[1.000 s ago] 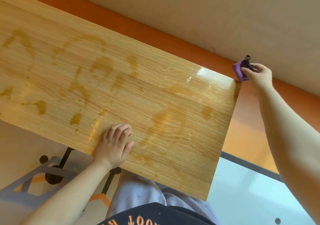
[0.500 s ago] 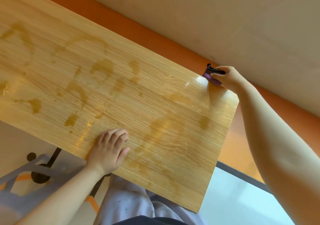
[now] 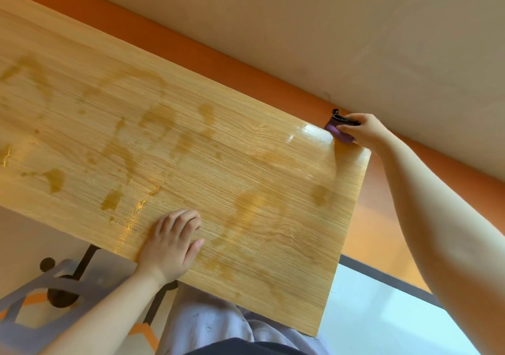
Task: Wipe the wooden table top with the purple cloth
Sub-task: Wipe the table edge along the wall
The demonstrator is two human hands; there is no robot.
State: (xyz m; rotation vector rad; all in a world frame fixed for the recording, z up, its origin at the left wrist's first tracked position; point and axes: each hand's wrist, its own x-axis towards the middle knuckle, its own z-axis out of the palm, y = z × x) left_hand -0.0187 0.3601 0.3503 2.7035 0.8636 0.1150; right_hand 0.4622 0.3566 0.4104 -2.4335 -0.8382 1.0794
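Note:
The wooden table top (image 3: 259,163) fills the middle of the view, light oak with many darker wet streaks and patches. At its far right corner my right hand (image 3: 363,130) grips the bunched purple cloth (image 3: 340,131), which has a dark edge, and holds it down on the wood. My left hand (image 3: 169,242) rests on the near edge of the table top, fingers loosely bent, holding nothing.
A beige wall (image 3: 355,40) with an orange skirting band (image 3: 218,62) runs right behind the table. Dark table legs (image 3: 84,264) and a grey and orange floor pattern show below left. A pale floor area (image 3: 382,313) lies to the right.
My right hand brought the purple cloth from beyond the table's right edge onto the far right corner of the wood. My left hand has stayed on the near edge.

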